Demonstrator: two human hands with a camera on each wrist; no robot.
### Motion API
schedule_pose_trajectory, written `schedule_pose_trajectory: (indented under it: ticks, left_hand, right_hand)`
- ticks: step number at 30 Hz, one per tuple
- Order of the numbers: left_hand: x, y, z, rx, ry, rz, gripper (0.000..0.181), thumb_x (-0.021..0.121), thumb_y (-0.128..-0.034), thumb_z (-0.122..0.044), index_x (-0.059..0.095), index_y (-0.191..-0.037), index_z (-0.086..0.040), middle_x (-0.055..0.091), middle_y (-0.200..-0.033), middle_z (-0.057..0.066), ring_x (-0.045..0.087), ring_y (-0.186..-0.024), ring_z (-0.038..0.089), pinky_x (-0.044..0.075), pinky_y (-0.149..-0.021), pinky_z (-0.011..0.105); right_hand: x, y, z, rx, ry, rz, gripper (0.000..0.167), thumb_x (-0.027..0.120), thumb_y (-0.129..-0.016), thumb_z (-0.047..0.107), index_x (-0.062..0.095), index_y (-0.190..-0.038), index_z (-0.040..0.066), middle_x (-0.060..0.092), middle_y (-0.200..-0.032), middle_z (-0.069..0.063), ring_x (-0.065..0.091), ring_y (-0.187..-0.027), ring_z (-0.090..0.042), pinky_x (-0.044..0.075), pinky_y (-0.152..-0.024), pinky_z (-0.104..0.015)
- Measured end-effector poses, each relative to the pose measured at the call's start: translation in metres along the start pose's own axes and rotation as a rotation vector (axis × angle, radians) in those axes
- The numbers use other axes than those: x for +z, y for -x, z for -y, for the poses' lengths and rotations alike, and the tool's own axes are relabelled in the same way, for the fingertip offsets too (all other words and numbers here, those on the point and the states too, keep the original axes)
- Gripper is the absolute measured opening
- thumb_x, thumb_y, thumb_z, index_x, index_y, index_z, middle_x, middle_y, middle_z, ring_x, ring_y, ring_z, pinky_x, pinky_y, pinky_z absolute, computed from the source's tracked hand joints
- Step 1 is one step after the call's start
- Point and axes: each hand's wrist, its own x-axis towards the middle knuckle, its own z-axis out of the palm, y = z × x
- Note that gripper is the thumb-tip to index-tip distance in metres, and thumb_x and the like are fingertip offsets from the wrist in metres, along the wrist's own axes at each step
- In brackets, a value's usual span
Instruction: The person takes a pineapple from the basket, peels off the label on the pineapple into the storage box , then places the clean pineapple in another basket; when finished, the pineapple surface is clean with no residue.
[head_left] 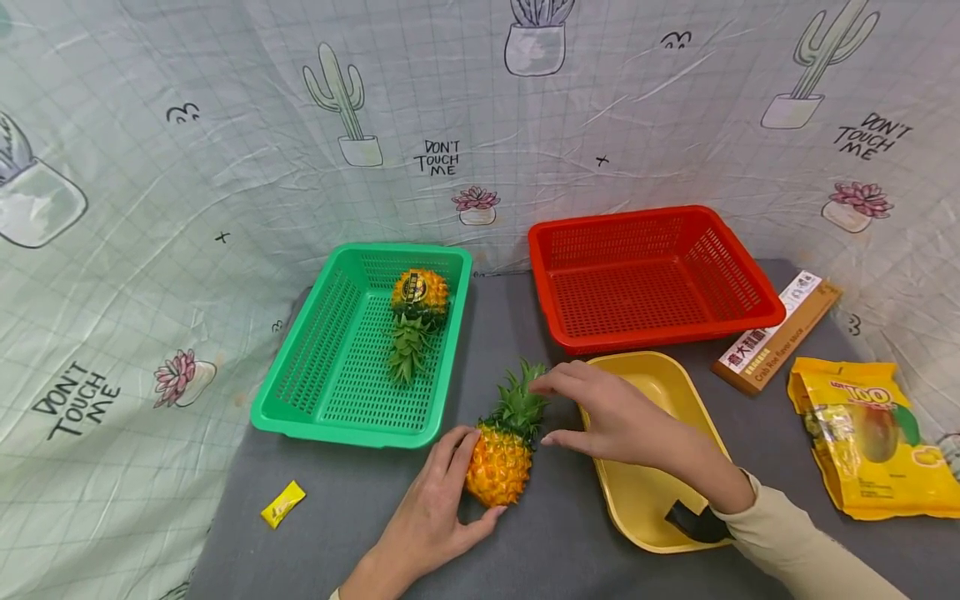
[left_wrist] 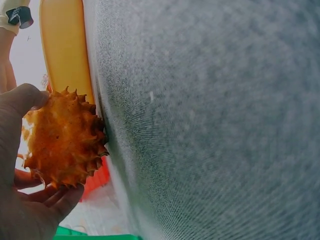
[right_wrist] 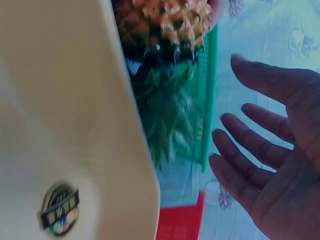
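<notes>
A small pineapple (head_left: 498, 468) with a green leafy crown (head_left: 521, 402) lies on the grey cloth. My left hand (head_left: 431, 512) holds it by the body; in the left wrist view the thumb (left_wrist: 31, 96) is over one side of the spiky fruit (left_wrist: 65, 140) and the fingers are beneath. My right hand (head_left: 615, 415) hovers beside the crown, fingers spread and relaxed, apart from the leaves in the right wrist view. Below the right forearm is a yellow tray (head_left: 622, 508), with a round label (right_wrist: 61, 209) lying inside. A second pineapple (head_left: 420, 292) lies in the green basket (head_left: 281, 408).
A red basket (head_left: 558, 340) stands at the back right. Beside it are a long brown-and-white box (head_left: 780, 333) and a yellow bag with a mango picture (head_left: 873, 442). A small yellow packet (head_left: 283, 504) lies on the cloth at the left. Patterned fabric hangs behind.
</notes>
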Motion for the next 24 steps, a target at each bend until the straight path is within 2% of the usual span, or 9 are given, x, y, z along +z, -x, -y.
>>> schedule_pose_trajectory:
  ticks: [5,9,16,24]
  left_hand:
    - [0.001,0.000,0.001,0.011,-0.008,-0.009,0.092,0.090,-0.0835,-0.040,0.045,-0.156,-0.007,0.043,-0.153,0.012,0.054,-0.130,0.025,0.054,-0.100,0.045]
    - [0.001,0.000,0.001,0.011,-0.008,-0.007,0.092,0.091,-0.0833,-0.040,0.044,-0.156,-0.007,0.043,-0.153,0.012,0.054,-0.130,0.025,0.054,-0.101,0.045]
    - [0.000,0.000,0.000,0.022,-0.004,-0.002,0.092,0.091,-0.0823,-0.039,0.045,-0.155,-0.006,0.043,-0.153,0.013,0.053,-0.131,0.026,0.053,-0.101,0.045]
    - [-0.002,-0.001,0.000,0.020,-0.010,0.010,0.090,0.089,-0.0849,-0.041,0.045,-0.154,-0.004,0.042,-0.154,0.014,0.052,-0.134,0.026,0.052,-0.104,0.044]
  right_hand:
    - [0.008,-0.009,0.008,-0.033,-0.001,0.059,0.073,0.093,-0.083,0.040,0.062,-0.144,0.014,0.060,-0.140,0.001,0.058,-0.126,-0.018,0.051,-0.104,-0.044]
    - [0.017,-0.014,0.011,-0.080,0.019,0.093,0.086,0.094,-0.080,0.047,0.056,-0.150,0.016,0.056,-0.147,0.001,0.054,-0.133,-0.018,0.048,-0.108,-0.045]
    - [0.034,-0.019,0.017,-0.169,0.080,0.129,0.106,0.095,-0.076,0.053,0.044,-0.159,0.012,0.046,-0.158,-0.003,0.043,-0.145,-0.021,0.039,-0.116,-0.049]
    - [0.045,-0.022,0.019,-0.174,0.104,0.186,0.116,0.096,-0.073,0.055,0.035,-0.164,0.015,0.038,-0.164,-0.002,0.035,-0.151,-0.022,0.029,-0.122,-0.048]
